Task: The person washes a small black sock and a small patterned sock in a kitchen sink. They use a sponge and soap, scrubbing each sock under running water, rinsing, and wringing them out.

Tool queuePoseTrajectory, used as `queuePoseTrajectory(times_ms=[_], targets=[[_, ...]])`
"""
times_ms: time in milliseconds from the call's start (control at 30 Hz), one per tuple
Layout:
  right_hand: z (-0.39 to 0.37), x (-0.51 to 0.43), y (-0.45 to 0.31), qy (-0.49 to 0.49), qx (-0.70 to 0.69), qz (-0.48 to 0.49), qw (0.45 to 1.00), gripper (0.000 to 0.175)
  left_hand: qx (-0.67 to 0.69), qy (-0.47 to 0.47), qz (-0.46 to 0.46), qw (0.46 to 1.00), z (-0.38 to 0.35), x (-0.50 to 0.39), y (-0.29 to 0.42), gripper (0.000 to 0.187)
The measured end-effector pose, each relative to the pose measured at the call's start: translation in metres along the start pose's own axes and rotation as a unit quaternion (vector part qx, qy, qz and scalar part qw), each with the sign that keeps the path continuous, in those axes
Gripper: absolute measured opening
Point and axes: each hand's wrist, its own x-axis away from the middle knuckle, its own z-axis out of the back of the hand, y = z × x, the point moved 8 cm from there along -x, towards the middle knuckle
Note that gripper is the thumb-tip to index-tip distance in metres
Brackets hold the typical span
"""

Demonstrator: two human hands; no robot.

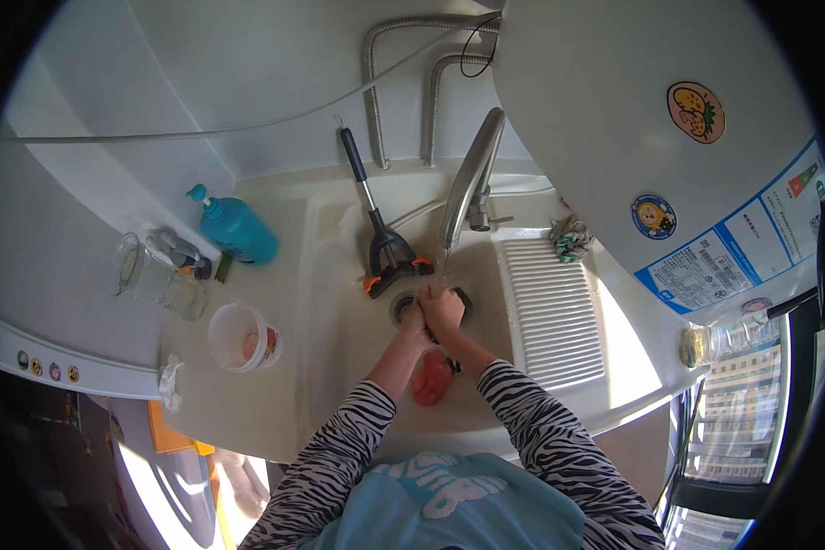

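My left hand and my right hand are pressed together over the drain of the sink, under the running water of a metal faucet. A dark thing shows partly beneath them; whether they grip it is hidden. Nearer to me, a wet red item, which I cannot identify, lies on the sink floor. Just beyond my hands, a dark handled tool with a forked head and orange tips leans in the basin.
On the left ledge stand a teal pump bottle, a glass jug and a white plastic tub. A ribbed washboard and a crumpled cloth are at the right. A white appliance panel with stickers overhangs the right side.
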Motion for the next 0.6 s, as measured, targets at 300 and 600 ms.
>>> queuePoseTrajectory(times_ms=[300, 600], targets=[[0.035, -0.052, 0.009, -0.05, 0.0, -0.051, 0.997, 0.045, -0.113, 0.038, -0.061, 0.991, -0.065, 0.068, 0.047, 0.039], [0.067, -0.058, 0.037, -0.005, -0.296, -0.006, 0.955, 0.019, -0.76, 0.014, -0.258, 0.596, -0.065, 0.066, 0.079, 0.03]])
